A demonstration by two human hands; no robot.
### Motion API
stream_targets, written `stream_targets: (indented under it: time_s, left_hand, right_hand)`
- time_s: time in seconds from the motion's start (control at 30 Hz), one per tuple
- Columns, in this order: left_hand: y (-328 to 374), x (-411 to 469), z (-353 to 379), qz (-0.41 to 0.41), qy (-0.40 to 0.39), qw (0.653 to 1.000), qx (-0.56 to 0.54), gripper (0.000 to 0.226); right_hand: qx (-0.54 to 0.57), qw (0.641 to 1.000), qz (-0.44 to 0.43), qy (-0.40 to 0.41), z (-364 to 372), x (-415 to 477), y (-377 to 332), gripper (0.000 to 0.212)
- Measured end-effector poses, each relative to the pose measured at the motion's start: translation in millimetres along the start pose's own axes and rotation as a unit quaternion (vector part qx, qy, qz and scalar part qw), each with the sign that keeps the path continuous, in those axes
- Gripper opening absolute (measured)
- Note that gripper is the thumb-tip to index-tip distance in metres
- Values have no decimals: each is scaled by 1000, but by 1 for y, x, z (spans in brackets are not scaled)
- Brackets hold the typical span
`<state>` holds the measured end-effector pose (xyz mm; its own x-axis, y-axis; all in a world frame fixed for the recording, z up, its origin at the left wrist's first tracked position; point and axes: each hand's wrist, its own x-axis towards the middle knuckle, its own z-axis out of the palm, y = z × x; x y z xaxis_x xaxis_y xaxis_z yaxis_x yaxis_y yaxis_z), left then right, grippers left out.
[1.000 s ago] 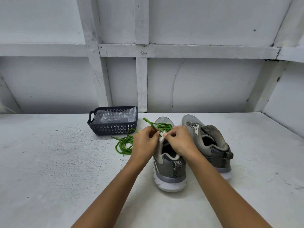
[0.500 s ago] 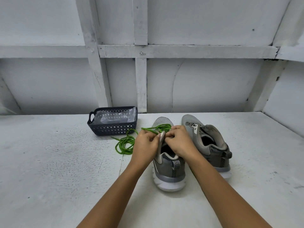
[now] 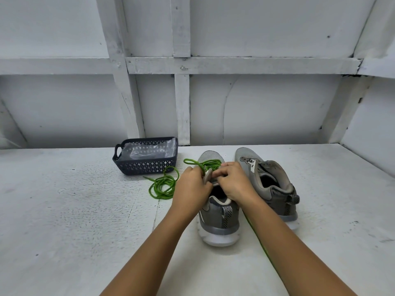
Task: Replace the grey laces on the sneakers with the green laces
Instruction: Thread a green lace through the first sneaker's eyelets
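white table (image 3: 64, 221), white framed wall (image 3: 267, 107); left hand (image 3: 191, 189), right hand (image 3: 234, 182) pinch green lace (image 3: 162, 185) at sneaker (image 3: 218, 218).

**Lacing hidden under both grips**

The left grip (image 3: 192, 189) and right grip (image 3: 234, 182) curl over the tongue of the near sneaker (image 3: 218, 218) and cover its eyelets, so how far the green lace (image 3: 210, 164) is threaded cannot be told. Beside the right forearm the lace is only a blurred green streak. The lower edge cuts both forearms. What lies under the clear plastic in the basket (image 3: 145, 166) cannot be made out.
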<state>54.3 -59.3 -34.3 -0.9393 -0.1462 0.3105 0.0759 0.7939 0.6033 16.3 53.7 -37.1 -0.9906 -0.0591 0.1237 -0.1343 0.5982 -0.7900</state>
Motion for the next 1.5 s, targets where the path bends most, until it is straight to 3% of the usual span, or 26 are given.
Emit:
stream_targets:
  time_s: [0.4, 0.53, 0.6, 0.73, 0.77, 0.83, 0.87, 0.9, 1.03, 1.1, 1.17, 1.3, 1.5]
  left_hand:
    - [-11, -5, 7, -21, 36, 996, -75, 17]
    - [-10, -8, 10, -46, 51, 988, -135, 14]
    - [-8, -12, 10, -73, 60, 978, -188, 11]
    - [-9, -17, 10, -96, 63, 957, -266, 34]
    - [-10, -17, 10, -92, 65, 955, -275, 37]
    - [-10, -18, 11, -78, 71, 955, -276, 39]
    - [-11, -19, 12, -72, 74, 957, -271, 38]
    - [-11, -19, 13, -67, 78, 958, -266, 37]
    - [-11, -20, 14, -57, 89, 962, -251, 39]
    - [-11, -20, 15, -52, 89, 965, -243, 40]
    - [-12, -19, 16, -47, 90, 967, -235, 41]
    - [-13, -18, 17, -41, 86, 968, -231, 40]
    - [-14, -17, 17, -39, 81, 968, -233, 40]
  right_hand:
    - [-90, 996, -12, -16, 1, -3, -8, 6]
    - [-57, 998, -29, 8, -1, -7, -9, 16]
    - [-13, 999, -38, 25, -4, -12, -9, 15]
    - [134, 986, -16, 94, -21, -26, -11, 12]
    - [230, 968, -3, 103, -29, -28, -15, 15]
    - [456, 887, 15, 68, -48, -32, -25, 22]
    - [514, 856, 13, 49, -58, -35, -29, 24]
    - [522, 852, 13, 39, -67, -37, -33, 25]
    - [352, 934, 35, -43, -104, -39, -32, 27]
    - [208, 968, 46, -130, -118, -42, -28, 26]
    - [51, 985, 23, -164, -117, -43, -25, 24]
    - [-238, 960, -121, -86, -86, -37, -24, 18]
    - [-353, 921, -149, -73, -40, -27, -32, 28]
